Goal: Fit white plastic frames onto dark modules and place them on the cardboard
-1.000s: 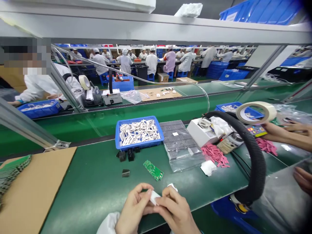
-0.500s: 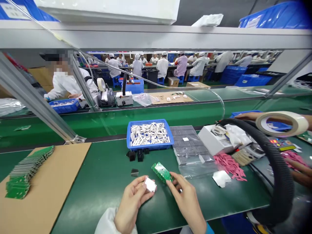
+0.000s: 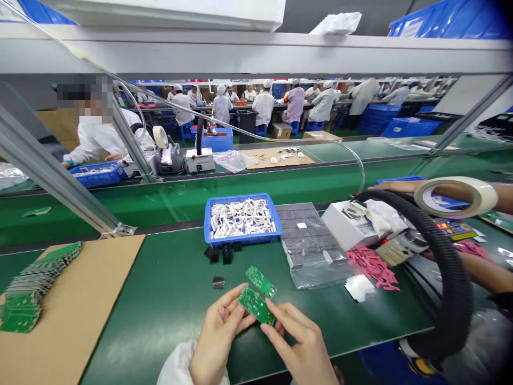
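Observation:
A green circuit board (image 3: 255, 306) is held over the front of the green bench between my two hands. My left hand (image 3: 220, 326) is closed at its left end, thumb and fingers pinching near the edge. The right end sits in the fingertips of my right hand (image 3: 296, 337), also closed. Just behind lies a second green circuit board (image 3: 261, 282) on the bench. The white piece seen earlier in my left hand is out of sight. A small dark flat piece (image 3: 218, 282) lies to the left, with black parts (image 3: 226, 253) farther back.
A blue tray (image 3: 207, 235) holds white plastic parts. Bagged grey pieces (image 3: 304, 240), pink strips (image 3: 372, 267) and white sheets (image 3: 359, 287) lie right. A black hose (image 3: 449, 267) arches near a co-worker's arm (image 3: 476, 267). Cardboard (image 3: 108, 289) with stacked boards (image 3: 36, 283) lies left.
My right hand has lifted a circuit board from the bench to my left hand, uncovering another board behind. The white piece in my left hand has gone from view.

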`<state>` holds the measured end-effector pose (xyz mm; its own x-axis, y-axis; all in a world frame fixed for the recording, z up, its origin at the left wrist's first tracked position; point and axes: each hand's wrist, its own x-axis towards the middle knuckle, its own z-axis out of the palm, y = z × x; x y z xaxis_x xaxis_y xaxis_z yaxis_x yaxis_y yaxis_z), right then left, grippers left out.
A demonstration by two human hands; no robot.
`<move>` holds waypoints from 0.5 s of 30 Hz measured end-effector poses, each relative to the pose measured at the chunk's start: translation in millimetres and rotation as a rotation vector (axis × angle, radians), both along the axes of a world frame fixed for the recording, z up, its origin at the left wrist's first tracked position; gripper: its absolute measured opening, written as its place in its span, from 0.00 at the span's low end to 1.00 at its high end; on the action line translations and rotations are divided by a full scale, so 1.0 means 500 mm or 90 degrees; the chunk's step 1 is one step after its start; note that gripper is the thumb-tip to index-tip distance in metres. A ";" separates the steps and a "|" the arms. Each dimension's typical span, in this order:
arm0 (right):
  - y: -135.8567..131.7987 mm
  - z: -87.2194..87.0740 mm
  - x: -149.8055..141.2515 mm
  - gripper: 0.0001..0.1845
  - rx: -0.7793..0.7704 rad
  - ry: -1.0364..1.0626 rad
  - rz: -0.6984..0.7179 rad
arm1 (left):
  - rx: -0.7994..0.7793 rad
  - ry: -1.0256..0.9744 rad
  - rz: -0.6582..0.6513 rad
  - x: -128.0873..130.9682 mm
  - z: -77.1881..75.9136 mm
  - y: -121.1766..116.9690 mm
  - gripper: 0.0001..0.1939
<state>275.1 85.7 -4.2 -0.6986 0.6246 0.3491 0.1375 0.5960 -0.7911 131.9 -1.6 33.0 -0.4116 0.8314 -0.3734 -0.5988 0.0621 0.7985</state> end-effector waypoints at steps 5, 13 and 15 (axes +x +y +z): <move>-0.007 -0.006 0.001 0.22 0.065 0.021 -0.008 | -0.015 0.091 0.001 0.012 0.003 0.000 0.29; -0.023 -0.023 -0.015 0.25 0.160 0.048 -0.029 | -0.032 0.073 0.083 0.004 -0.021 0.017 0.22; -0.007 -0.033 -0.005 0.23 0.153 0.027 -0.056 | -0.040 0.087 0.090 -0.016 -0.027 0.014 0.18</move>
<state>272.6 82.3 -20.7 -0.6269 0.5780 0.5224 0.1674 0.7548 -0.6343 124.1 5.3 19.7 -0.5724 0.7388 -0.3557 -0.4921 0.0375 0.8697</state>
